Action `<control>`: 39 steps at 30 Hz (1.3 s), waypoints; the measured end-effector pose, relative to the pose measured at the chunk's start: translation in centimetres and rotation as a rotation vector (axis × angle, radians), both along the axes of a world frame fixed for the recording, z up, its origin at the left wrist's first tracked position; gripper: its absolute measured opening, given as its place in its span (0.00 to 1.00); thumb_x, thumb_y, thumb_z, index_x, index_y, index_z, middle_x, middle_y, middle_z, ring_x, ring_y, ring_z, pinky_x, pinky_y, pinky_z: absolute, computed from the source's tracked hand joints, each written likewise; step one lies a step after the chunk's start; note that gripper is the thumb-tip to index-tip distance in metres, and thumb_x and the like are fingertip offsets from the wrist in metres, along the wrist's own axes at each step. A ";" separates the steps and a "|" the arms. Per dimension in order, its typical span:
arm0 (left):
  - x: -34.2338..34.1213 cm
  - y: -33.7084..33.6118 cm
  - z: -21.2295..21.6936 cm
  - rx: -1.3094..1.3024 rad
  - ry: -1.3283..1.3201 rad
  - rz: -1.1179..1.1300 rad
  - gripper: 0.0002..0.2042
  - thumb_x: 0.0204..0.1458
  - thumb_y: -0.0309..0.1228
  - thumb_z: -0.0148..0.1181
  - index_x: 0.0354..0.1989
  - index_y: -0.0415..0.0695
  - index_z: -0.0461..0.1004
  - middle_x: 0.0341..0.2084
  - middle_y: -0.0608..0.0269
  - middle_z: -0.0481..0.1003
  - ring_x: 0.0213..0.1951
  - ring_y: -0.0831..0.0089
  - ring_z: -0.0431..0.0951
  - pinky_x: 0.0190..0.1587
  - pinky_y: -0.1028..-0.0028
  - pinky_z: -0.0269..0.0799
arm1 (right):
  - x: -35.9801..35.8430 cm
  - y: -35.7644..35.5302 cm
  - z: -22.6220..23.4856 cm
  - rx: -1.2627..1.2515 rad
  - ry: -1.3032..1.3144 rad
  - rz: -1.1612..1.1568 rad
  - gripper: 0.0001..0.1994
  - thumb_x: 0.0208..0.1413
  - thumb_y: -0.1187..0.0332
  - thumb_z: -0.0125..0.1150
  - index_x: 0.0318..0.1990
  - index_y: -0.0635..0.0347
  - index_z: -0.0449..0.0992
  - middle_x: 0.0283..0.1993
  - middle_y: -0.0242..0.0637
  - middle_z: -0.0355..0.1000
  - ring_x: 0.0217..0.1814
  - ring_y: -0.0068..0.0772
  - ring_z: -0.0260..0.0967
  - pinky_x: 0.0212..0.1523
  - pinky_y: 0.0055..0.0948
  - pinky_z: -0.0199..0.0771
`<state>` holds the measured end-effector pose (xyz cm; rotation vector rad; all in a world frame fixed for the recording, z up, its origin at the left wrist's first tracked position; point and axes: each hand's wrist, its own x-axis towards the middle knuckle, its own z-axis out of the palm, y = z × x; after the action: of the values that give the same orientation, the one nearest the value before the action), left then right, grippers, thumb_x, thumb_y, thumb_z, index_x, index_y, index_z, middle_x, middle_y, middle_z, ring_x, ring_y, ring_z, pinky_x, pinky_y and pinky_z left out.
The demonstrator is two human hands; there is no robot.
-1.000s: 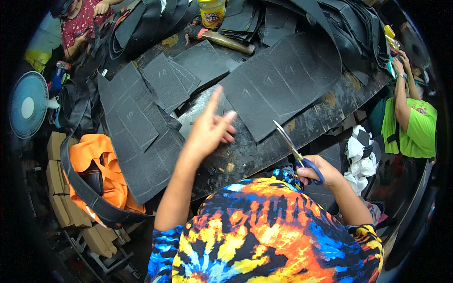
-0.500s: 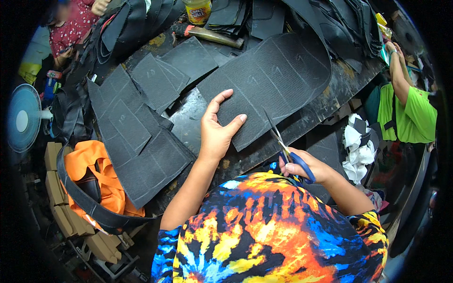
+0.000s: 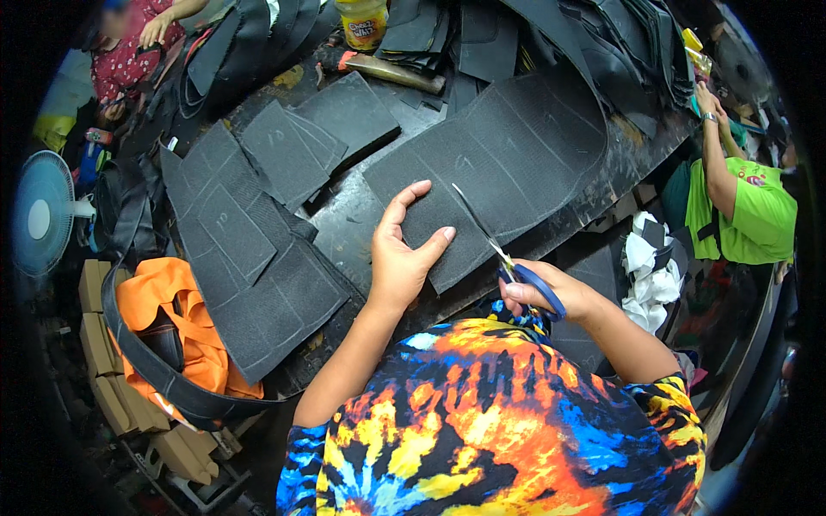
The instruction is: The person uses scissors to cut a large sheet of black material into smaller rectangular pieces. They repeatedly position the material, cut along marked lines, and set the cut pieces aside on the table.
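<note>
My left hand (image 3: 401, 253) lies flat with fingers spread on the near corner of a black fabric panel (image 3: 499, 163) spread on the dark worktable (image 3: 344, 228). My right hand (image 3: 551, 297) grips blue-handled scissors (image 3: 503, 254); their blades point up and away over the panel's near edge, just right of my left thumb. Several more black fabric pieces (image 3: 249, 249) lie overlapped to the left of my hands.
A yellow jar (image 3: 363, 21) and a wooden-handled tool (image 3: 391, 70) lie at the table's far side. An orange bag (image 3: 172, 327) with a black strap hangs at left, beside a blue fan (image 3: 39, 215). One person in green (image 3: 744, 215) works at right, another (image 3: 129, 47) at far left.
My left hand came down from a raised position and now rests flat on the fabric panel. The scissors in my right hand moved up to the panel's edge.
</note>
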<state>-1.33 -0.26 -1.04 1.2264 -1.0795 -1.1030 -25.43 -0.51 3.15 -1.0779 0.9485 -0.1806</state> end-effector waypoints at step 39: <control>0.0 3.6 1.7 -0.012 0.109 0.036 0.43 0.52 0.25 0.67 0.73 0.38 0.45 0.64 0.50 0.64 0.60 0.70 0.68 0.61 0.71 0.65 | 5.5 -4.9 1.0 -0.303 -0.026 -0.140 0.17 0.47 0.63 0.76 0.39 0.58 0.73 0.30 0.20 0.67 0.32 0.13 0.62 0.34 0.16 0.62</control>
<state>-1.36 3.37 0.68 1.1585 -0.9766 -1.1218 -19.96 -5.42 4.10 -1.2828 0.9939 -0.4635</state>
